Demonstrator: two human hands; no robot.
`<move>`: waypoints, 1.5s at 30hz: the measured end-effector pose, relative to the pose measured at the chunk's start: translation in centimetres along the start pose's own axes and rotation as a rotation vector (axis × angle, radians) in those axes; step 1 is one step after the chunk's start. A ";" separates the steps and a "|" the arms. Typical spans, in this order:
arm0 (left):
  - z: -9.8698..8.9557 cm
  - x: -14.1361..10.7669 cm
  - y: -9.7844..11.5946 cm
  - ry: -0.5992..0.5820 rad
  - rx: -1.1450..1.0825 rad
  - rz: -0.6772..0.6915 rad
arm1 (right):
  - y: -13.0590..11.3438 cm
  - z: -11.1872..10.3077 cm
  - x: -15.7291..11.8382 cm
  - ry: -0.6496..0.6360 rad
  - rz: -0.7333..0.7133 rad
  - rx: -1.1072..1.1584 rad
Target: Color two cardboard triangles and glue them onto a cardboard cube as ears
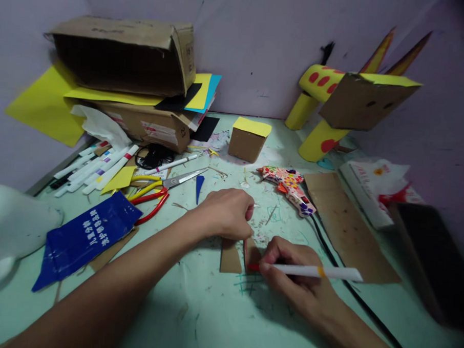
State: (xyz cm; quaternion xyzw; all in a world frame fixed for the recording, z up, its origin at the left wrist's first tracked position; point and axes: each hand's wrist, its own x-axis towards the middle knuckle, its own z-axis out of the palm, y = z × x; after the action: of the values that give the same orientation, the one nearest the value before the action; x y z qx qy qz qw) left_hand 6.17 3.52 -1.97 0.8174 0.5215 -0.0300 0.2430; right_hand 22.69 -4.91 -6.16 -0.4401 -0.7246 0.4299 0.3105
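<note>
My right hand (295,271) grips a white-barrelled marker (327,272) with its red tip at the edge of a small brown cardboard piece (252,252). Red colour runs along that piece's left edge. My left hand (230,213) is closed with curled fingers and presses on the upper end of the same piece; its fingertips are partly hidden. Beside it to the left lies a second small cardboard piece (231,257). Beyond my right hand rests a flower-patterned glue gun (289,185), its black cord (330,255) passing behind my right wrist.
Left are scissors (150,201), a blue sheet (93,240), several markers (97,170) and a white jug (16,226). Behind stand cardboard boxes (117,56), a yellow-topped block (249,141) and a spotted cardboard animal (358,102). Flat cardboard (352,230) and a dark object (432,259) lie right.
</note>
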 end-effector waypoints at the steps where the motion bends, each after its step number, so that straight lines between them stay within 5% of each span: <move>1: 0.0 0.0 0.0 0.001 0.000 0.001 | 0.0 0.0 0.0 -0.010 -0.002 0.015; 11: 0.0 0.1 0.0 0.003 0.004 0.008 | -0.2 0.1 0.1 0.069 0.120 -0.035; 29: -0.1 0.0 0.1 -0.022 0.007 0.010 | 0.1 -0.1 -0.2 -0.027 0.004 -0.013; 45: -0.1 -0.1 0.0 -0.020 0.008 0.018 | -0.5 0.2 0.3 0.085 0.166 -0.126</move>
State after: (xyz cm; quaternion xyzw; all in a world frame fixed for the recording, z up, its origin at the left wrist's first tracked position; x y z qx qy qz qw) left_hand 6.10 3.47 -1.79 0.8227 0.5114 -0.0384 0.2452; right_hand 22.22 -4.80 -5.72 -0.5353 -0.6973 0.3887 0.2760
